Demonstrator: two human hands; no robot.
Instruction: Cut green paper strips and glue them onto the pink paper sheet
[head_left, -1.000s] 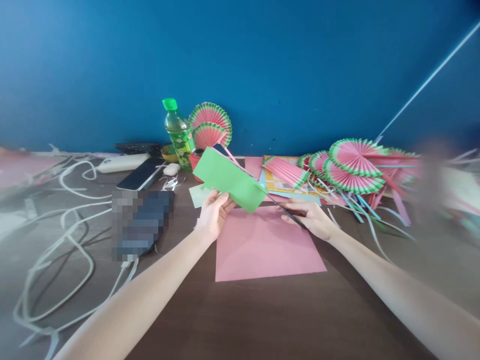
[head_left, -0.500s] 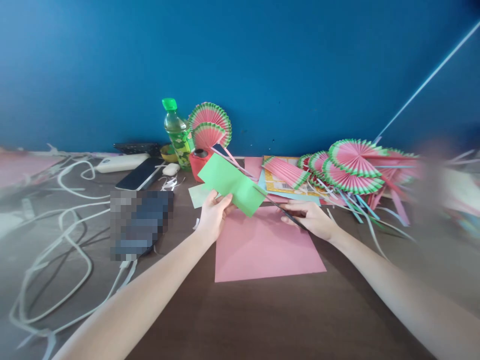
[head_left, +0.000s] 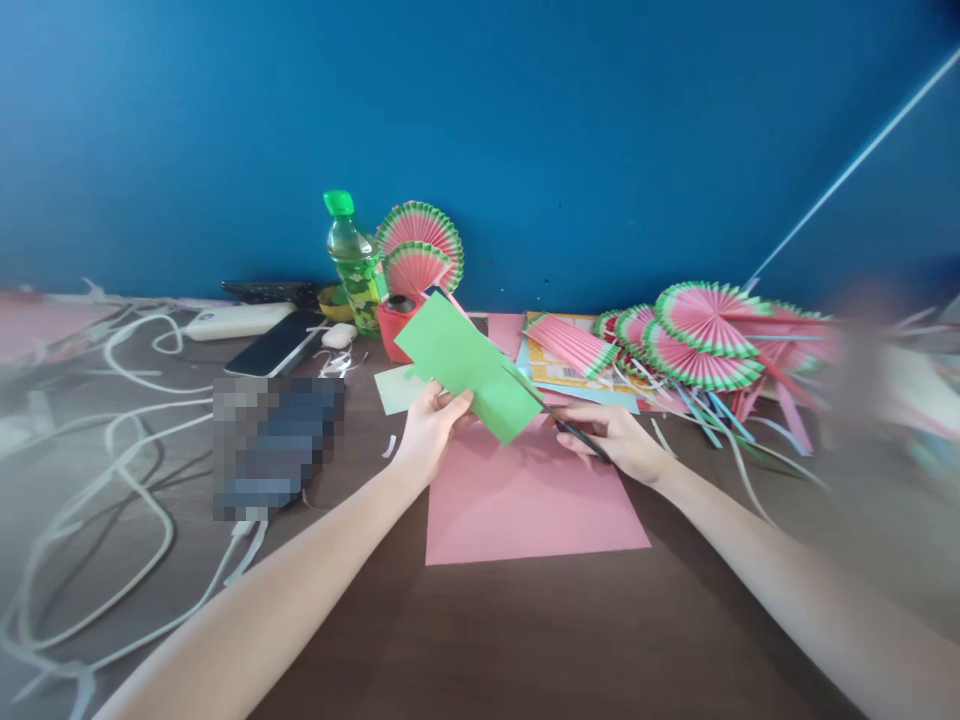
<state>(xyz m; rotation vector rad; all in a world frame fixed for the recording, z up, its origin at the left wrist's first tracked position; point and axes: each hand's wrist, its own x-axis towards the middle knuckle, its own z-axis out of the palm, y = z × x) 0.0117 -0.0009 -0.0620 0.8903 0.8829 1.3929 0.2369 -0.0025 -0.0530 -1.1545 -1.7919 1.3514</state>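
My left hand [head_left: 435,432] pinches the lower left edge of a green paper sheet [head_left: 457,355], thumb on top, and holds it tilted above the table. In my right hand [head_left: 611,440] are dark-handled scissors [head_left: 576,435], their blades reaching up and left to the sheet's right part. A cut line shows there near the upper right edge. Under both hands a pink paper sheet [head_left: 536,510] lies flat on the brown table. A paler green paper piece [head_left: 394,388] lies behind my left hand.
Pleated pink-and-green paper fans [head_left: 705,330] are heaped at the back right. A green-capped bottle [head_left: 352,265] stands by a red container [head_left: 394,325] at the back. White cables [head_left: 161,500], a phone [head_left: 274,345] and a power bank [head_left: 240,322] lie on the left.
The green sheet's right end has shifted slightly right and down, and it now looks flatter. The scissors remain at its right part. Both hands have barely moved.
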